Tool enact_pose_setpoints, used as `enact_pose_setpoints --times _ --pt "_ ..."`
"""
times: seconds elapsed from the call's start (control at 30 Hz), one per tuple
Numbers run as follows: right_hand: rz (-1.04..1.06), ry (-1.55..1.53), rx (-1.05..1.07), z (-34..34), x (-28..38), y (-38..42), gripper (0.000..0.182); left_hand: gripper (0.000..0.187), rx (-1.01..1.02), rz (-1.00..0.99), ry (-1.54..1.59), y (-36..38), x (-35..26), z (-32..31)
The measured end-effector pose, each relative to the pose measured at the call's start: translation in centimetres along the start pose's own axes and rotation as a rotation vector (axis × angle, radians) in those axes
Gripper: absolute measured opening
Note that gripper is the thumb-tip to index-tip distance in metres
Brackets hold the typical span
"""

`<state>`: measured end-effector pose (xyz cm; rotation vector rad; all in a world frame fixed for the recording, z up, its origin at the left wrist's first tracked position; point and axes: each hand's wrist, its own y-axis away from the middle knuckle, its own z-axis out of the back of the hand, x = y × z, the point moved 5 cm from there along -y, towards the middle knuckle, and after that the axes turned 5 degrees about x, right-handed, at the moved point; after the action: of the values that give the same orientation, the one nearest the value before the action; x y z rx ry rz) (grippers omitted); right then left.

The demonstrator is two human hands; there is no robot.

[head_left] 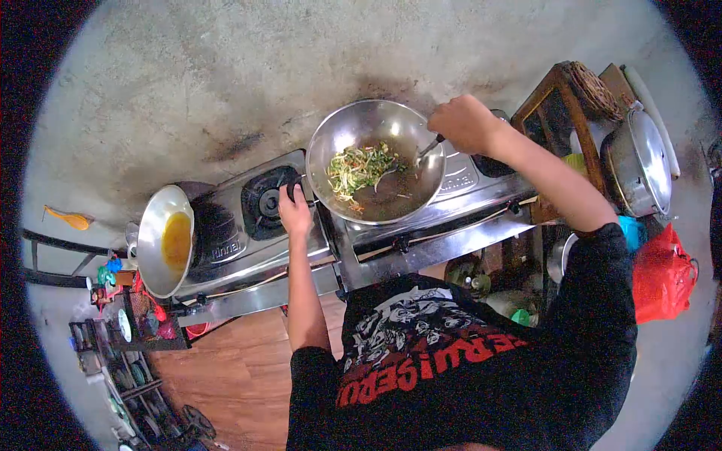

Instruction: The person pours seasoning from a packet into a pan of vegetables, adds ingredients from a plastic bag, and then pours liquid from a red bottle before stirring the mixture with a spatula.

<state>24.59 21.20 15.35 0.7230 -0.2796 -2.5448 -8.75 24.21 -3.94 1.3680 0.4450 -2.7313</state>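
Note:
A wide metal wok (417,192) stands on the stove, with a heap of chopped greens and pale shreds (365,171) in its left and middle part. My left hand (295,210) is closed around the wok's dark handle (292,190) at its left side. Above the wok's right rim, my right hand (462,124) grips the dark handle of a utensil (430,147). The utensil slants down into the wok near the right wall, to the right of the greens. Its lower end is hard to make out.
A bare burner (269,201) lies left of my left hand. Farther left sits a second wok (156,225) with yellow-orange liquid. At the right are a large lidded pot (635,161), a wooden rack (575,113) and a red bag (663,274). A wall rises behind the stove.

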Motion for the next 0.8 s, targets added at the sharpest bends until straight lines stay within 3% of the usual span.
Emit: enact_pose_setpoints --times 0.17,0.27,0.4,0.5,0.6,0.67,0.73,0.8 --pt "0.014 -0.197 -0.218 -1.7 0.6 -3.2 0.012 0.042 0.023 0.014 -0.011 0.3 -0.2 0.1" --pt "-0.032 -0.225 -0.066 0.0 -2.0 -2.1 0.016 0.042 -0.049 -0.013 -0.069 0.0 1.2 -0.5" --pt "-0.096 -0.236 0.077 -1.0 -2.9 -1.8 0.016 0.044 0.001 0.051 -0.032 0.3 0.2 0.1" --pt "-0.103 -0.412 -0.081 -4.2 -1.4 -3.1 0.022 0.048 0.073 0.073 0.029 0.3 0.0 -0.2" --pt "-0.164 -0.384 -0.015 -2.8 -2.2 -2.5 0.024 0.051 0.019 0.072 -0.05 0.1 0.7 -0.2" --pt "-0.106 -0.382 -0.1 -1.8 -3.5 -1.3 0.023 0.051 0.048 0.117 -0.061 0.4 0.6 -0.1" --pt "-0.084 -0.302 -0.001 -0.6 -3.9 -0.3 0.023 0.052 0.016 0.091 -0.046 0.3 1.3 -0.5" --pt "-0.052 -0.301 -0.087 -3.6 -3.1 -1.4 0.022 0.052 -0.011 0.063 -0.032 0.5 1.3 -0.5"
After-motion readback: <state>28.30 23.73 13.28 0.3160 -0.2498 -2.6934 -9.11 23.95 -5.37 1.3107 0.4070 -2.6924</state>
